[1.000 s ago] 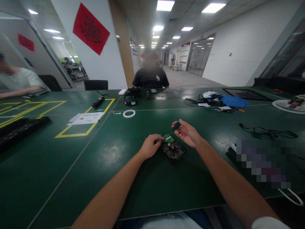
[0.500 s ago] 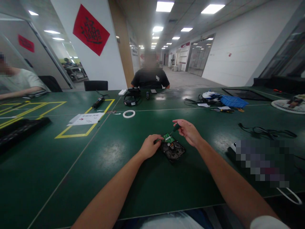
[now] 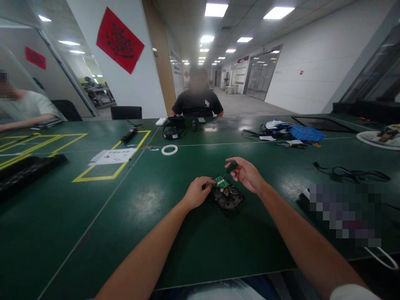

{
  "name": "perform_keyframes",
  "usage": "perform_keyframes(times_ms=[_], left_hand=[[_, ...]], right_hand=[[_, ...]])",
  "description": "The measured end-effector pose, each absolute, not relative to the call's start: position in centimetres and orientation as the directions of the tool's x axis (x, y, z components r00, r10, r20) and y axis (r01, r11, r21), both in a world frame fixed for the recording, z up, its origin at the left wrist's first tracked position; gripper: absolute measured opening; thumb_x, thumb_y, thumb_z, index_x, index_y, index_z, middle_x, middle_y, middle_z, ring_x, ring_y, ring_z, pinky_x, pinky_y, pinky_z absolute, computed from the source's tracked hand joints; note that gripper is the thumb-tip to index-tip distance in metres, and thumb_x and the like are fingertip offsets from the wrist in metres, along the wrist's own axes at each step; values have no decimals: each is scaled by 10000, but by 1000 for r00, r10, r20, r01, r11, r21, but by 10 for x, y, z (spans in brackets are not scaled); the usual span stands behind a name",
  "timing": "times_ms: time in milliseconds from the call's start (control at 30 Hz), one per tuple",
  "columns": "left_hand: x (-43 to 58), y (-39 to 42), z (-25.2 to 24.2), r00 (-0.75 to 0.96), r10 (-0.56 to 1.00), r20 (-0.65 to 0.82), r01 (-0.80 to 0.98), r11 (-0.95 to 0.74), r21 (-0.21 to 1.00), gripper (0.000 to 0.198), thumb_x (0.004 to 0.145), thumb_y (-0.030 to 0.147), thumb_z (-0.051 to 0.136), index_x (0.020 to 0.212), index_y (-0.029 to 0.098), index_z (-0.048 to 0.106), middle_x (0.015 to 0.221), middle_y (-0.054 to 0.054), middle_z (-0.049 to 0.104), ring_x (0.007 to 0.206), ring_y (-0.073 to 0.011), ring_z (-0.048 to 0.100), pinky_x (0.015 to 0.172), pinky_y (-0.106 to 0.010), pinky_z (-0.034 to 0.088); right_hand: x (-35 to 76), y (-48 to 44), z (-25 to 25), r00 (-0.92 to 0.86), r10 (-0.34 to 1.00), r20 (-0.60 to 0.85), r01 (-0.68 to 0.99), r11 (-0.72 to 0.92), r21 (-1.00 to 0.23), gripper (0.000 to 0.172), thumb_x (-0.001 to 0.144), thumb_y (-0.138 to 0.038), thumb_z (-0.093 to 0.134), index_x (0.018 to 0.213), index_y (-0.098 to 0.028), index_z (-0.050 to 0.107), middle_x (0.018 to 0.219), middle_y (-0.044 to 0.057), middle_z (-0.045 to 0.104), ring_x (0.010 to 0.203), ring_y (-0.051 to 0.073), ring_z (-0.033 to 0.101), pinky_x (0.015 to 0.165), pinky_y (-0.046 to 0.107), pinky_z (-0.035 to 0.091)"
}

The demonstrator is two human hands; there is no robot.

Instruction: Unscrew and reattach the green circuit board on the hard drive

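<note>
A hard drive [image 3: 229, 201] lies on the green table with its green circuit board [image 3: 222, 181] facing up at the far end. My left hand [image 3: 198, 192] grips the drive's left edge, its fingertips at the board's side. In my right hand [image 3: 246, 171] is a screwdriver [image 3: 231, 166] with a dark green handle, held between thumb and fingers. The screwdriver slants down, and its shaft points at the board near the far right edge. Whether the tip sits in a screw is too small to tell.
A white ring [image 3: 169, 150] like a tape roll lies ahead to the left. Farther right are a blue tray [image 3: 306, 133], pliers-like tools [image 3: 295, 145] and a black cable [image 3: 353, 173]. Across the table sits a person in a black shirt [image 3: 197, 103]; another sits far left.
The screwdriver's handle has turned slightly and stands a little more upright in my right hand. My left hand and the hard drive have stayed nearly still.
</note>
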State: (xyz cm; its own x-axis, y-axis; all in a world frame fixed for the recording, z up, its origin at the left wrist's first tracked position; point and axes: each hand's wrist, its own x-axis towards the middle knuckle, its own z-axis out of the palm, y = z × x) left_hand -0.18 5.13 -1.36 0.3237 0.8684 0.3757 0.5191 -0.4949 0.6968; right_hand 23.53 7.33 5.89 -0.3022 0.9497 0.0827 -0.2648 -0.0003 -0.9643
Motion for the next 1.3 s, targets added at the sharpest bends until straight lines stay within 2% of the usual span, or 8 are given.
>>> perform_keyframes(times_ms=[233, 400, 600, 833, 1033, 1300], left_hand=[[-2, 51, -13, 327, 865, 380, 517, -501, 694, 280, 897, 129, 593, 1079, 269, 752, 1186, -18, 722, 1157, -212, 630, 1067, -388, 451], [-2, 52, -14, 328, 866, 379, 522, -500, 691, 278, 896, 134, 600, 1084, 272, 751, 1192, -13, 720, 1146, -211, 631, 1062, -384, 455], [-2, 52, -16, 331, 864, 379, 524, -502, 688, 292, 899, 132, 594, 1104, 275, 746, 1198, -12, 717, 1153, -210, 628, 1072, -384, 450], [-2, 52, -15, 335, 860, 384, 522, -509, 684, 286, 898, 131, 593, 1094, 268, 750, 1204, -18, 716, 1149, -207, 633, 1065, -379, 455], [-1, 52, -14, 335, 857, 391, 520, -514, 682, 275, 902, 137, 589, 1083, 266, 751, 1200, -15, 719, 1146, -205, 635, 1058, -378, 459], [-1, 52, -14, 330, 868, 371, 536, -495, 684, 278, 895, 140, 591, 1081, 270, 752, 1214, -15, 714, 1159, -215, 632, 1076, -395, 458]], right_hand=[[234, 71, 62, -273, 955, 114, -141, 77, -987, 317, 874, -473, 654, 948, -169, 706, 1040, 88, 718, 563, 84, 485, 442, 234, 290], [232, 68, 64, -293, 952, 90, -251, 15, -968, 262, 873, -457, 681, 916, -209, 607, 1002, 61, 735, 583, 99, 527, 480, 232, 346], [229, 66, 66, -336, 937, 97, -308, -12, -951, 319, 885, -440, 684, 1123, -228, 673, 1012, 47, 684, 639, 110, 579, 513, 239, 396], [231, 69, 62, -375, 924, 77, -354, -66, -933, 341, 928, -468, 582, 1047, -179, 720, 1017, 83, 677, 688, 137, 609, 560, 262, 449], [232, 70, 60, -371, 923, 100, -348, -39, -937, 293, 887, -392, 621, 1069, -180, 708, 1038, 91, 695, 705, 146, 623, 577, 268, 464], [232, 66, 64, -341, 931, 129, -308, 18, -951, 255, 859, -396, 662, 1020, -200, 682, 1035, 81, 700, 689, 147, 636, 571, 270, 474]])
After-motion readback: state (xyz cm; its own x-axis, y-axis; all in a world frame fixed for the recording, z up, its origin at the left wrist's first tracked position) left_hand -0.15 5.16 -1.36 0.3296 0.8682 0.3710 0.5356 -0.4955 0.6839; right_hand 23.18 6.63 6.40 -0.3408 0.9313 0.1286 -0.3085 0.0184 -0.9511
